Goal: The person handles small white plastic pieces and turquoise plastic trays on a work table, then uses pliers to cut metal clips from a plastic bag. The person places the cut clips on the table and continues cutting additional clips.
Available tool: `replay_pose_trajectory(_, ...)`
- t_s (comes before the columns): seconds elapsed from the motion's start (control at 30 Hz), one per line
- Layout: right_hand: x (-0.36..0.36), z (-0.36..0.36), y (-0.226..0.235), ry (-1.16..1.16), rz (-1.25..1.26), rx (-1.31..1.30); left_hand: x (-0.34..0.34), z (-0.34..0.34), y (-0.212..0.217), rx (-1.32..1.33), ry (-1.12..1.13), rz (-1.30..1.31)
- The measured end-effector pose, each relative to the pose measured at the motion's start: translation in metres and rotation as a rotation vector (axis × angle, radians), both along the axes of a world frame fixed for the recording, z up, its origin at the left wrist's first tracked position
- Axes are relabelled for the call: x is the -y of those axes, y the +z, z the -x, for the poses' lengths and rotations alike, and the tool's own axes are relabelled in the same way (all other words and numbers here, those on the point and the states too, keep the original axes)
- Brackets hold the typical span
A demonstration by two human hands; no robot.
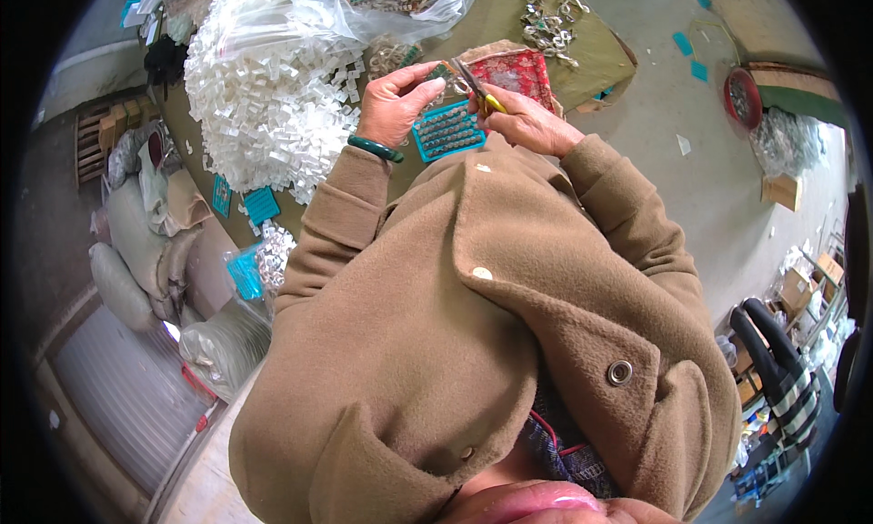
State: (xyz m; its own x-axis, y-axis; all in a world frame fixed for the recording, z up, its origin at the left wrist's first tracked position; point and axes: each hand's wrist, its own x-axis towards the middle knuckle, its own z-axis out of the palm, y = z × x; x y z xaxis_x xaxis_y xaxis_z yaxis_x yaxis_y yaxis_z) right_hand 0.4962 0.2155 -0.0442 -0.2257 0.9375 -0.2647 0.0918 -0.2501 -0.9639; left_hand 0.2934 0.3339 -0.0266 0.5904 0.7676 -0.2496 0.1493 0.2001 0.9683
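Observation:
Between the fingertips of my left hand (394, 107), which is closed in a pinch, is a small part with pale loops; its exact kind is hard to make out. My right hand (527, 124) is wrapped round a pair of yellow-handled scissors (494, 100), whose dark blades point up and left, close to the left fingertips. Just below both hands lies a teal grid tray (447, 146) with rows of small grey round pieces. A red patterned cloth (520, 73) lies beyond my right hand. To the left of my left hand rises a big heap of small white plastic pieces (264, 105).
A clump of pale loops (550, 28) rests on the greenish table cover (605, 60) at the far right. Clear plastic bags (436, 10) lie at the back. Teal trays (261, 206) sit at the left edge; stuffed sacks (145, 224) stand beyond. A red basin (743, 99) is on the right.

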Motion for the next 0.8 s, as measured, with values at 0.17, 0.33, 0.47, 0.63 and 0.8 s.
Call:
replay_pose_trajectory(0.17,0.001,0.001,0.000,0.029,-0.148,0.382,0.003,-0.003,0.003,-0.063,-0.016,-0.078)
replay_pose_trajectory(0.33,0.005,-0.001,0.009,0.003,-0.106,0.510,0.004,-0.005,0.005,-0.083,-0.020,-0.135)
replay_pose_trajectory(0.47,0.003,0.000,0.008,-0.005,-0.136,0.407,0.003,-0.004,0.003,-0.072,-0.031,-0.084)
replay_pose_trajectory(0.63,0.007,-0.007,-0.001,-0.023,-0.107,0.073,-0.004,-0.001,-0.013,0.012,0.032,-0.039)
replay_pose_trajectory(0.8,0.010,-0.045,-0.006,-0.808,0.004,-0.680,-0.028,0.012,-0.034,0.367,0.307,0.462)
